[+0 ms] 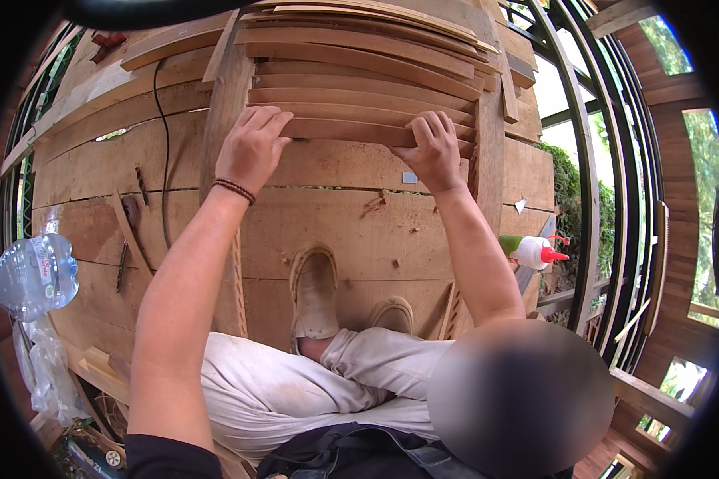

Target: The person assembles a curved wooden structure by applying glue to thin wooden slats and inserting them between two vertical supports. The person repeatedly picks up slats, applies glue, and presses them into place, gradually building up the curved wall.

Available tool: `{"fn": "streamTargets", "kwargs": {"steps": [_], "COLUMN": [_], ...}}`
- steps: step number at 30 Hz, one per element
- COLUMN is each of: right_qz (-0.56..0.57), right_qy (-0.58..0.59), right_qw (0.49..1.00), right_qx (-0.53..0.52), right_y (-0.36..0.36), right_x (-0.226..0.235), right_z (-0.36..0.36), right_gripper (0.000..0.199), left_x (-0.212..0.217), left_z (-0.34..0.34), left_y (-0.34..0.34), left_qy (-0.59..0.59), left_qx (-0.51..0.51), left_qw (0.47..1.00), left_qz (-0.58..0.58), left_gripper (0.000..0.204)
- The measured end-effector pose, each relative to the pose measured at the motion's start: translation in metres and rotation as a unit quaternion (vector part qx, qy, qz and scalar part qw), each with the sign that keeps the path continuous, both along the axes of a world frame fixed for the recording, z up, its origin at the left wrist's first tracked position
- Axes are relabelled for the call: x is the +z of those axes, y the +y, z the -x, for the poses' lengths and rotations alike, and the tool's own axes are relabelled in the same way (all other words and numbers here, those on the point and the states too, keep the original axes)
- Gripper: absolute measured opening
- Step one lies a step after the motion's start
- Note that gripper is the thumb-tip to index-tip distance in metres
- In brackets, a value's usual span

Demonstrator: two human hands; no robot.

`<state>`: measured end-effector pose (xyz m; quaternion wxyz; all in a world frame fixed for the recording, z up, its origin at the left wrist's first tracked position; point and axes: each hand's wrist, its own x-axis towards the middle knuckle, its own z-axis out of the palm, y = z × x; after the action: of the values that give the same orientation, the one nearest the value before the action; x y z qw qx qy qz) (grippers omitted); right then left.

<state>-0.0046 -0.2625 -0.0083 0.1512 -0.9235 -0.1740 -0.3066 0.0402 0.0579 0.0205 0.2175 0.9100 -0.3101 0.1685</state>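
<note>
1. While both hands rest on the nearest wooden slat, the left hand lies palm down with fingers curled over its left end.
2. Right hand grips the slat's right end, fingers bent over its far edge.
3. Beyond the hands, more slats overlap like steps between two curved side rails.
4. Below the hands lies a plank floor; a glue bottle sits right of the right forearm, a clear plastic bottle far left.
</note>
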Motion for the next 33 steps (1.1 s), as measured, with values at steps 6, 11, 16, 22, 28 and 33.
{"fn": "streamTargets", "kwargs": {"steps": [6,11,16,22,28,33], "right_qz": [0.016,0.009,0.002,0.033,0.026,0.045], "right_qy": [0.009,0.015,0.013,0.003,0.022,0.024], "right_qw": [1.000,1.000,1.000,0.999,0.999,0.999], "right_qx": [0.012,0.010,0.018,0.030,0.030,0.012], "right_y": [-0.007,-0.003,-0.004,-0.013,-0.012,-0.008], "right_x": [-0.001,0.001,0.000,0.006,0.001,0.002], "right_z": [0.002,0.004,0.001,-0.006,0.000,0.000], "right_gripper": [0.050,0.047,0.048,0.047,0.047,0.046], "left_x": [0.001,0.003,0.001,0.004,0.000,0.006], "left_z": [0.003,0.001,0.003,-0.004,-0.003,-0.001], "left_y": [-0.002,0.000,0.002,-0.002,0.002,0.002], "left_qy": [0.005,-0.003,0.002,0.004,0.002,0.012], "left_qx": [0.003,-0.010,-0.014,-0.025,-0.027,-0.011], "left_qw": [1.000,1.000,1.000,1.000,1.000,1.000], "left_qz": [0.003,0.004,-0.001,0.014,0.012,0.006], "left_gripper": [0.040,0.040,0.041,0.042,0.040,0.040]}}
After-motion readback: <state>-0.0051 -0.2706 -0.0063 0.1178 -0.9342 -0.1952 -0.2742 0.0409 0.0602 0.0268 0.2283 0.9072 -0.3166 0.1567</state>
